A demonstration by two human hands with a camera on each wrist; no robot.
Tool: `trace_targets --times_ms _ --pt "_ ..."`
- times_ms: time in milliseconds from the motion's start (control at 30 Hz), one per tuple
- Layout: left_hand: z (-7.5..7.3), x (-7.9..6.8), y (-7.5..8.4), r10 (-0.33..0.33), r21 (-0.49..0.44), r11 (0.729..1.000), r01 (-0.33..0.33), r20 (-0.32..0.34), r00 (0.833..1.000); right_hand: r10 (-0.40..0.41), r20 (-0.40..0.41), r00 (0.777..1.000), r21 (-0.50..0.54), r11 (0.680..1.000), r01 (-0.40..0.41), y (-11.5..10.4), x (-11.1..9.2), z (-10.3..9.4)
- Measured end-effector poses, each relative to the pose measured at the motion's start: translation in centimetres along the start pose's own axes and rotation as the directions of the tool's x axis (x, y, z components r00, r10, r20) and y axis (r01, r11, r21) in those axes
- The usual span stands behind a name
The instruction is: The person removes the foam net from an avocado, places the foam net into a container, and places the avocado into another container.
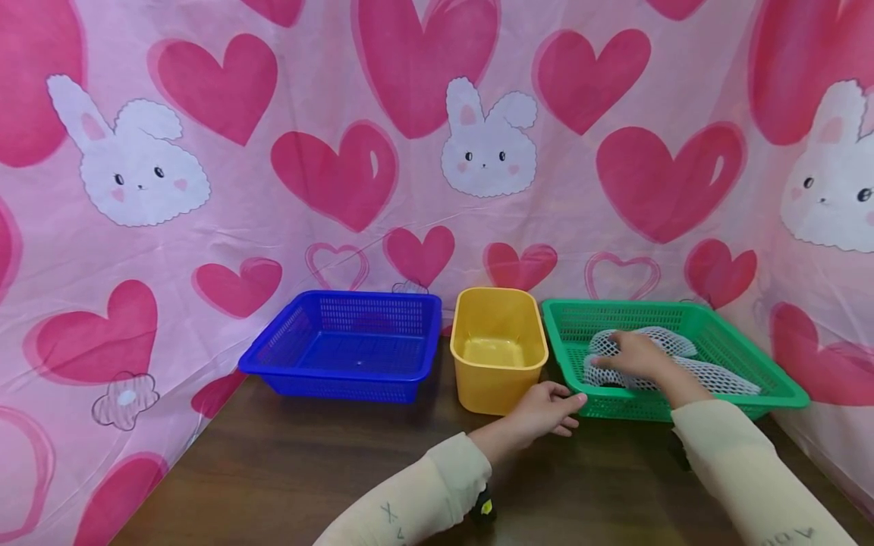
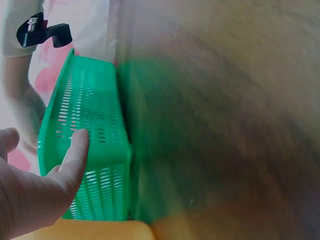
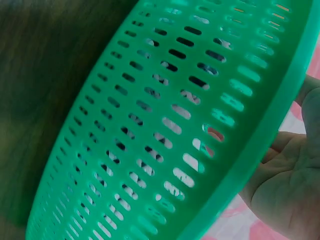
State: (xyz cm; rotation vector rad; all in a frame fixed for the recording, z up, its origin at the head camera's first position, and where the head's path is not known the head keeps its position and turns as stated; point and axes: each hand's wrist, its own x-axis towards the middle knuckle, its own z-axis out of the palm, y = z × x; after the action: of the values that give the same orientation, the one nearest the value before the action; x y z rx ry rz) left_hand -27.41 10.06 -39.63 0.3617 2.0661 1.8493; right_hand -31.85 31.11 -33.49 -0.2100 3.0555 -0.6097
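Note:
My right hand (image 1: 638, 355) reaches over the front rim of a green slotted basket (image 1: 785, 390), thumb and index finger apart over white mesh netting. One white mesh piece (image 1: 672, 341) lies at the back of the basket; another, longer white mesh piece (image 1: 717, 377) stretches along the front. What the netting holds is hidden. In the right wrist view the basket wall covers the fingertips of the right hand (image 3: 287, 185). My left hand (image 1: 542, 413) is at the basket's front left corner, thumb at the rim, other fingers loosely extended below.
A deep yellow bin (image 1: 498, 387) stands directly left of the green basket. Farther left is a blue slotted basket (image 1: 341, 387). All three stand on a dark wooden table (image 1: 328, 462), with a pink heart-and-rabbit cloth (image 1: 416, 205) hanging behind and along the sides.

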Motion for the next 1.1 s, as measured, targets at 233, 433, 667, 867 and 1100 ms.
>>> trace_targets --times_ms 233,433,667,867,1100 --pt "1.0 0.6 -0.5 0.004 -0.208 0.978 -0.013 -0.042 0.999 0.037 0.022 0.999 0.007 0.999 -0.037 0.1 0.9 0.9" --pt "1.7 1.2 -0.8 0.001 -0.275 0.961 -0.021 -0.071 0.998 0.073 0.054 0.996 0.017 0.997 -0.074 0.2 1.5 1.3" --pt "1.9 1.6 -0.7 0.011 -0.305 0.951 -0.044 -0.11 0.994 0.087 0.081 0.993 -0.009 0.996 -0.086 0.1 1.8 1.5" --pt "1.9 1.9 -0.8 0.014 -0.321 0.946 -0.051 -0.119 0.993 0.092 0.1 0.991 -0.023 0.996 -0.09 0.3 2.2 1.9" --pt "2.2 2.3 -0.9 0.022 -0.367 0.928 -0.071 -0.136 0.99 0.112 0.139 0.984 -0.065 0.993 -0.103 0.0 2.6 2.3"
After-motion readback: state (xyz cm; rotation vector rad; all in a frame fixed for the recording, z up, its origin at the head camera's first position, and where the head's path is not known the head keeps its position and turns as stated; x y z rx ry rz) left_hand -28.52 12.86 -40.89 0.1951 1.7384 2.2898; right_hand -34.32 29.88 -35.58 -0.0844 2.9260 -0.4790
